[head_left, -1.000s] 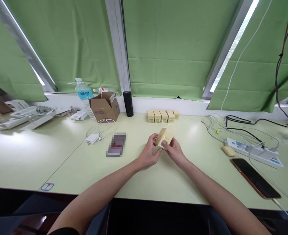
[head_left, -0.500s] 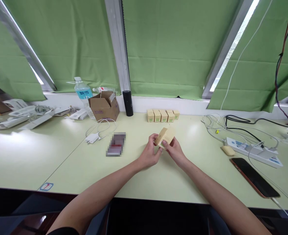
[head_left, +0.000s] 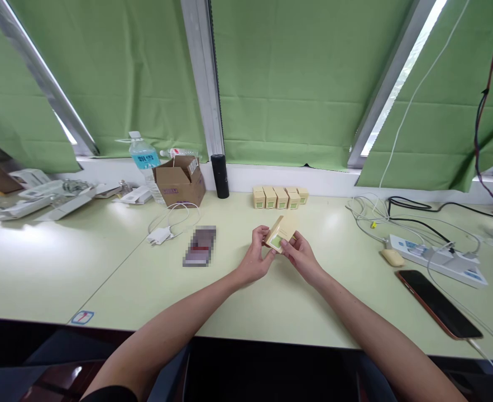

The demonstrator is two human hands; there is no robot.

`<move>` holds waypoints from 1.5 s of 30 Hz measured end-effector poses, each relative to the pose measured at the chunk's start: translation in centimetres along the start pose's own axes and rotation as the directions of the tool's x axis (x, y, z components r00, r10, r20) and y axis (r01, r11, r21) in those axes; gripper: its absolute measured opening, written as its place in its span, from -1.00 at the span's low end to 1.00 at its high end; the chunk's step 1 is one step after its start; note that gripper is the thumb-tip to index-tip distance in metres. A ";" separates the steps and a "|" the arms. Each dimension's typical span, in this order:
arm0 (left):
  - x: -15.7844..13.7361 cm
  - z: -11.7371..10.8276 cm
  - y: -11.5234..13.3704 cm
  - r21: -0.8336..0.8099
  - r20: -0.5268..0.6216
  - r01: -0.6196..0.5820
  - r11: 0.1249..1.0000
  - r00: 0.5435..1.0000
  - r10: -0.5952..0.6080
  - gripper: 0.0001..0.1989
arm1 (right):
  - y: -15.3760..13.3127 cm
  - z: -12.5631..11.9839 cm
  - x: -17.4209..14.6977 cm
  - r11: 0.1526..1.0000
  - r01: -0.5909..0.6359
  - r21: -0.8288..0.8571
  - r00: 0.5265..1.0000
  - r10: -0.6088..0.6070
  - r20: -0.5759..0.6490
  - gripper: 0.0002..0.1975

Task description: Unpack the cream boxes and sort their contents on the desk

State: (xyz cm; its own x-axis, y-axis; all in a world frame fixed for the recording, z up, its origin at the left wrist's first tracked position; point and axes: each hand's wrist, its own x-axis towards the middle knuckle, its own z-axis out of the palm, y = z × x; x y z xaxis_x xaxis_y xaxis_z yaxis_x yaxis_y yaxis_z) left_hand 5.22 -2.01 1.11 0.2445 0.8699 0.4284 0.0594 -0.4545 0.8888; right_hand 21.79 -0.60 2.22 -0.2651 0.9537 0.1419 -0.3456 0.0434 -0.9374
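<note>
A small cream-yellow cardboard box [head_left: 283,228] with a green-tinted window on one face is held tilted above the table, between both hands. My left hand [head_left: 255,258] grips its left side, fingers curled behind and thumb at the lower edge. On the right, my right hand [head_left: 301,258] is closed on the box, its thumb on the front near the window. Beyond them, against the wall, stands a row of several similar small boxes [head_left: 270,197]. The box's far side and some fingertips are hidden.
Left of my hands lies a pixelated flat object [head_left: 200,245], near a white charger [head_left: 159,235]. Behind stand an opened brown carton [head_left: 183,190], a water bottle [head_left: 144,159] and a black cylinder [head_left: 219,176]. To the right are a phone [head_left: 439,304], power strip [head_left: 439,261] and cables.
The small box has turned slightly in my hands, so its windowed face shows more. My right thumb has shifted a little; the row of boxes stays in place.
</note>
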 end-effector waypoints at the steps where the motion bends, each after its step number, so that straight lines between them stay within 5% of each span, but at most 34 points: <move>1: 0.1 0.0 -0.1 -0.030 -0.009 0.015 0.999 1.000 -0.015 -0.49 | 0.1 0.0 0.0 1.000 0.005 -0.001 1.000 -0.005 -0.001 -0.41; 13: 0.3 -0.3 -0.1 -0.212 0.003 0.144 0.966 0.989 -0.147 -0.32 | 0.7 -0.8 0.6 1.000 0.009 -0.018 0.998 -0.010 -0.054 -0.46; 18: 0.2 -0.5 0.1 -0.155 0.075 0.101 0.983 0.993 -0.090 -0.39 | 0.2 -0.7 0.5 1.000 -0.015 0.000 0.997 0.015 -0.082 -0.45; 25: 0.2 -0.5 0.2 0.107 -0.048 0.020 0.994 0.999 -0.015 -0.56 | 0.1 -0.7 0.5 0.998 -0.007 -0.055 0.993 0.000 -0.117 -0.41; 30: -0.1 -0.6 0.3 0.158 0.026 -0.021 0.987 1.000 0.017 -0.59 | 0.1 -0.9 0.6 0.998 -0.021 -0.055 0.987 0.012 -0.163 -0.40; 36: 0.5 -0.7 0.1 0.169 -0.067 -0.001 0.986 0.998 0.012 -0.65 | 0.5 -0.7 0.5 0.993 -0.026 -0.118 0.999 0.023 -0.028 -0.40; 45: 0.1 -0.7 0.9 0.084 0.057 0.091 0.992 0.994 -0.096 -0.27 | -0.2 -1.0 0.5 0.991 -0.031 -0.128 0.996 0.021 -0.084 -0.38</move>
State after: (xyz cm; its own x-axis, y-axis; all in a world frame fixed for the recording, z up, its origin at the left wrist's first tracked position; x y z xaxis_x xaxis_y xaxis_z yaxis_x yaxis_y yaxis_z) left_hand 4.61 -2.14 2.05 0.2921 0.8970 0.3317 0.1619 -0.3882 0.9073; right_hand 22.65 0.12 2.17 -0.1957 0.9760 0.0953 -0.2193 0.0512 -0.9743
